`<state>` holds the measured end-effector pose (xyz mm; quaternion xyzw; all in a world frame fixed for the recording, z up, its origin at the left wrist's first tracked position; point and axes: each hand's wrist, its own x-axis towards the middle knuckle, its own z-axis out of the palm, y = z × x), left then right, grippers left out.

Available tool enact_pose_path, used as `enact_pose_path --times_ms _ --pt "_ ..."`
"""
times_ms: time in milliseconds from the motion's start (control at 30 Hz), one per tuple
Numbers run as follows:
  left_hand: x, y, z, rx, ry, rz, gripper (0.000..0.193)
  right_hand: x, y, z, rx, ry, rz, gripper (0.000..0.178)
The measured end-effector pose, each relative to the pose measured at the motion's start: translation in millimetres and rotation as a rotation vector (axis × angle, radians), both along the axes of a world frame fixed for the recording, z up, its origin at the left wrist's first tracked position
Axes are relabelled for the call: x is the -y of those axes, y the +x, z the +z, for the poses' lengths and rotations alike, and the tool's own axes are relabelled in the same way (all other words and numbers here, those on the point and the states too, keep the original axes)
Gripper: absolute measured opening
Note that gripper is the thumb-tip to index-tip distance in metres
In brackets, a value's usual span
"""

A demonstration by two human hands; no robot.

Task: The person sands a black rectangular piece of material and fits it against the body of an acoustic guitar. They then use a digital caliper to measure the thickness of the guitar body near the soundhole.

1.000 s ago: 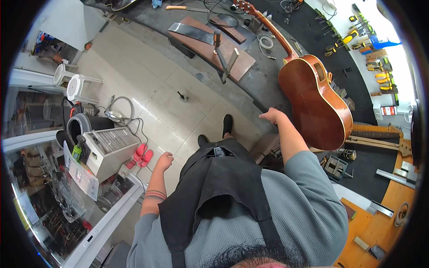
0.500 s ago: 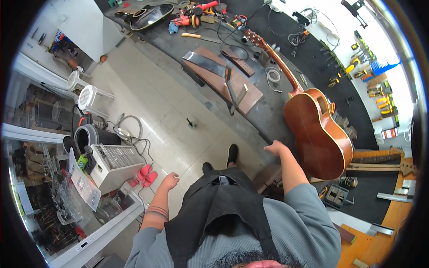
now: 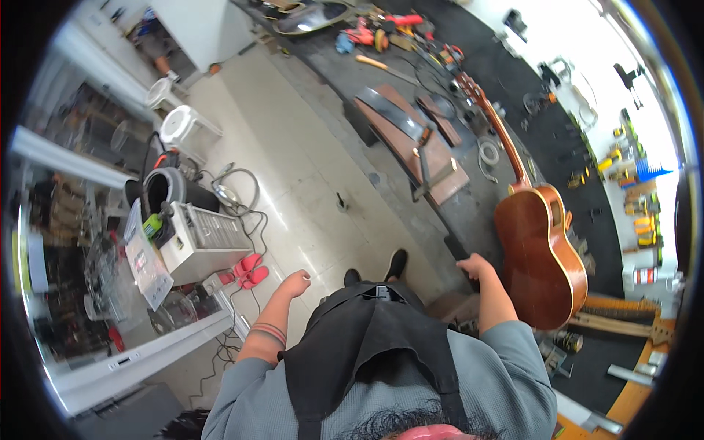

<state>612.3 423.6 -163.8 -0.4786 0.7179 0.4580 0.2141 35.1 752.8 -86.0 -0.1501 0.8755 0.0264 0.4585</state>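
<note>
My left hand [image 3: 295, 284] hangs in the air above the floor, its fingers curled closed. A small pale spot shows at its fingertips, too small to name. Beside the front edge of the dark workbench [image 3: 480, 213], my right hand [image 3: 477, 266] is held loosely with its fingers partly out and nothing visible in it. Whether it touches the bench edge I cannot tell. Just right of that hand lies a brown acoustic guitar [image 3: 539, 257], its back facing up and its neck pointing to the far side. Farther along, a hand clamp [image 3: 423, 163] sits on a brown board [image 3: 447, 180].
A wood-handled saw [image 3: 381, 67], power tools [image 3: 367, 35] and a coiled hose [image 3: 487, 152] are on the bench. Hand tools hang on the right wall. To the left stand a white stool [image 3: 187, 126], a grey-white cabinet [image 3: 213, 238], red slippers [image 3: 251, 271] and loose cables.
My view has swung, so the bench and guitar appear farther right and lower. My right hand is closer to the bench edge. The left hand stays curled.
</note>
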Motion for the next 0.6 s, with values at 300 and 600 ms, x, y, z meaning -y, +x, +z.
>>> enact_pose_path --times_ms 300,600 --pt "-18.5 88.5 -44.1 -0.098 -0.298 0.295 0.039 63.7 7.5 -113.3 0.258 -0.777 1.635 0.024" --pt "-262.4 177.1 3.0 0.193 -0.220 0.963 0.033 259.9 160.4 -85.6 0.516 -0.108 1.184 0.020"
